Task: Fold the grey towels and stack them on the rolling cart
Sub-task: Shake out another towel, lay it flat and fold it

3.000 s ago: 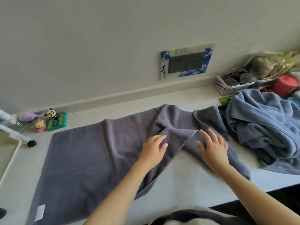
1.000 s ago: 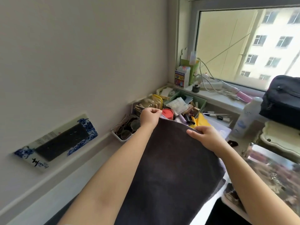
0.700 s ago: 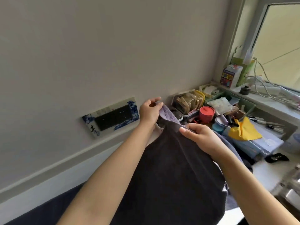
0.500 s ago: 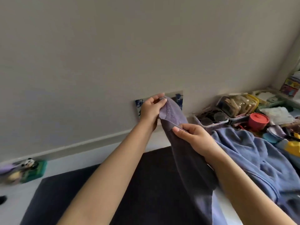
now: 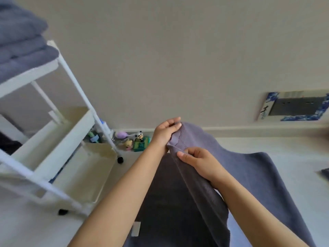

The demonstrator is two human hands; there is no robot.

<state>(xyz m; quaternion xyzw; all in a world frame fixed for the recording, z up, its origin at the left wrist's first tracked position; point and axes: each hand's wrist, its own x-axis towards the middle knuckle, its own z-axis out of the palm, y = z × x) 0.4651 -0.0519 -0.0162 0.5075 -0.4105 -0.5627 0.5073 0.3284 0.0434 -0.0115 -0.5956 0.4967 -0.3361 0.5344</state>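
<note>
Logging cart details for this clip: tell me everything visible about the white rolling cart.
The rolling cart stands at the left, near the wall. It has a thin white frame with cream tray shelves, which look like plastic, and small black casters at the feet. Its top tray holds a stack of folded grey towels; the two lower trays look mostly bare, though blur hides detail. Neither hand touches it. Small toys sit on the surface behind it.

I see a panda figurine (image 5: 140, 136) just left of the hands, standing on a green box (image 5: 141, 145) against the wall. Beside it, further left, sit a small pink doll (image 5: 128, 144) and a purple oval thing (image 5: 121, 134). Up and to the right of the hands, a grey panel with a blue-and-white patterned border (image 5: 293, 106) is fixed to the wall (image 5: 178, 50).
</note>
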